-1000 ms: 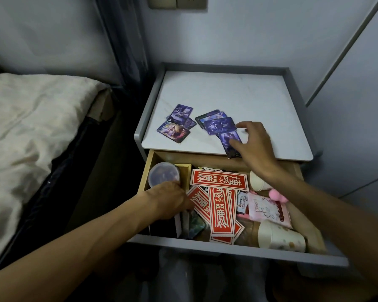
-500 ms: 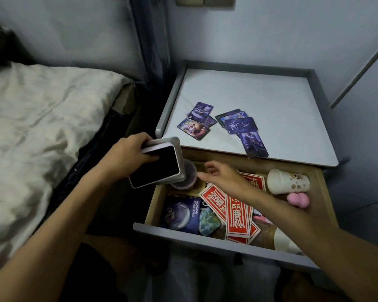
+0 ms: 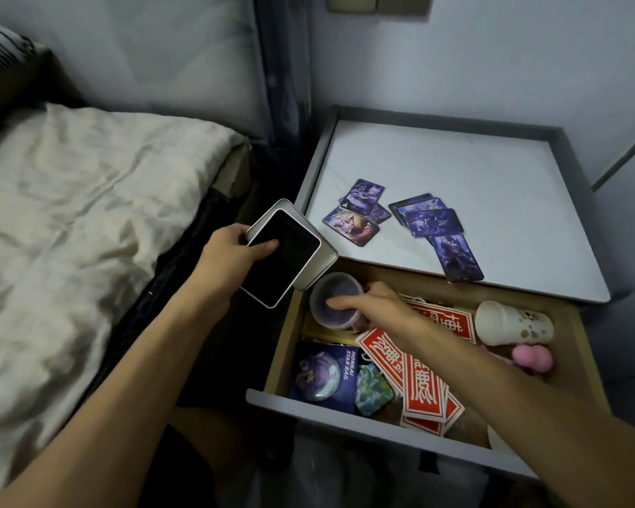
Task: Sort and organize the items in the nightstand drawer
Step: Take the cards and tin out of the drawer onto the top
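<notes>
My left hand [image 3: 231, 253] holds a flat metal tin with a black rectangular device stacked on it [image 3: 286, 251], lifted above the drawer's left edge. My right hand [image 3: 376, 304] reaches into the back-left corner of the open drawer [image 3: 345, 412] and grips a round clear plastic tub [image 3: 330, 300] with purple contents. Red paper envelopes [image 3: 424, 388] lie in the drawer's middle. A purple badge card [image 3: 321, 375] and a teal packet [image 3: 373, 388] sit at the front left. A white cup [image 3: 510, 324] and a pink squishy [image 3: 532, 357] lie at the right.
Several purple picture cards [image 3: 433, 221] are spread on the white nightstand top [image 3: 492, 199], which has a raised grey rim. A bed with a cream quilt [image 3: 70, 232] fills the left. A wall socket [image 3: 378, 3] is above.
My left hand lifted the tin and black device out of the drawer and up to the left. My right hand left the cards on top and went down onto the clear tub.
</notes>
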